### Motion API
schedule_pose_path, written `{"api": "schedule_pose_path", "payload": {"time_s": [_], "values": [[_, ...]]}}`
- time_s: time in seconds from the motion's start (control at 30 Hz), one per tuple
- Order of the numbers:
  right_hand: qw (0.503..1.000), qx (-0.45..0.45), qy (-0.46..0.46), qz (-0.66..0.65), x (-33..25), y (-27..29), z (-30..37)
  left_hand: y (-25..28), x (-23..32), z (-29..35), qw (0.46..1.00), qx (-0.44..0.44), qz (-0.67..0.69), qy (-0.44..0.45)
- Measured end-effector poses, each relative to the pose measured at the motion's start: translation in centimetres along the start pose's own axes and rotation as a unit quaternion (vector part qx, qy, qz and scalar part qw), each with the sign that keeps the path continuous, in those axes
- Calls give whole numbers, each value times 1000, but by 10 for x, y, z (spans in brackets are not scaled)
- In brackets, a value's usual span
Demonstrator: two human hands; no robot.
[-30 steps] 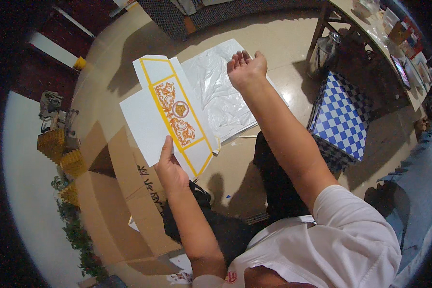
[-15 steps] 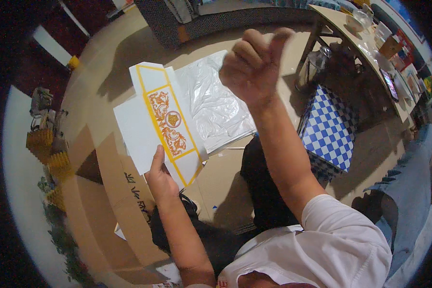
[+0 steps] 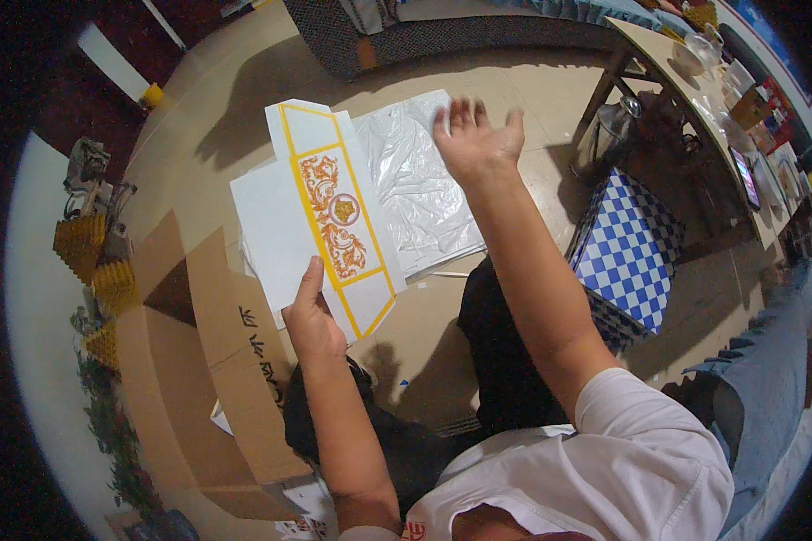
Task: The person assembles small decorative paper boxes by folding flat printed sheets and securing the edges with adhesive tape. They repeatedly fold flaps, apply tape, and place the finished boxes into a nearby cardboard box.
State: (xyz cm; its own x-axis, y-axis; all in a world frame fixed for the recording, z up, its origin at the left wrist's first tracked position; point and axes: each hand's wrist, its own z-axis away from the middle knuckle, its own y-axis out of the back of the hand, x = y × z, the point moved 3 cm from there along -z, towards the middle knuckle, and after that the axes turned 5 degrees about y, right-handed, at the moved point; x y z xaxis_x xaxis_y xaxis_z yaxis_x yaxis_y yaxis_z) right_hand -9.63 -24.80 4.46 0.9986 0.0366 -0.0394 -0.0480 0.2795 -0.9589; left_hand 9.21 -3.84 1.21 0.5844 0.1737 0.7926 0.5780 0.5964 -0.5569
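Head view: my left grip [image 3: 314, 325] clasps one printed white card [image 3: 320, 212]; my right grip [image 3: 485, 151], unclenched, hangs near one crinkled plastic sheet [image 3: 415, 198]. One checkered stack [image 3: 622, 257] sits rightward.

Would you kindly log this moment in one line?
Left hand: holding white card with yellow-bordered orange print | Right hand: open, raised, empty | Nearby: crumpled clear plastic sheeting, blue-and-white checkered stack

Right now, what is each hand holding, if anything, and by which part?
The left hand holds the orange-printed white card by its near edge, thumb on top. The right hand is open and holds nothing.
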Motion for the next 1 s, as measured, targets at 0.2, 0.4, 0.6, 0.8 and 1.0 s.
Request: {"api": "schedule_pose_path", "payload": {"time_s": [0.2,0.4,0.6,0.8,1.0], "values": [[995,87,44,5,-2,8,-4,8,-1,-4,1000,11,5,26],[996,84,33,25,-2,12,-12,9,-3,-6,999,12,11,33],[837,-390,-328,-199,-6,-18,3,4,-2,-2,1000,0,7,29],[800,-483,-332,-129,-3,-44,34,-7,3,7,999,-4,9,31],[996,-59,-61,-15,6,-5,-8,1,1,0,999,7,3,42]]}}
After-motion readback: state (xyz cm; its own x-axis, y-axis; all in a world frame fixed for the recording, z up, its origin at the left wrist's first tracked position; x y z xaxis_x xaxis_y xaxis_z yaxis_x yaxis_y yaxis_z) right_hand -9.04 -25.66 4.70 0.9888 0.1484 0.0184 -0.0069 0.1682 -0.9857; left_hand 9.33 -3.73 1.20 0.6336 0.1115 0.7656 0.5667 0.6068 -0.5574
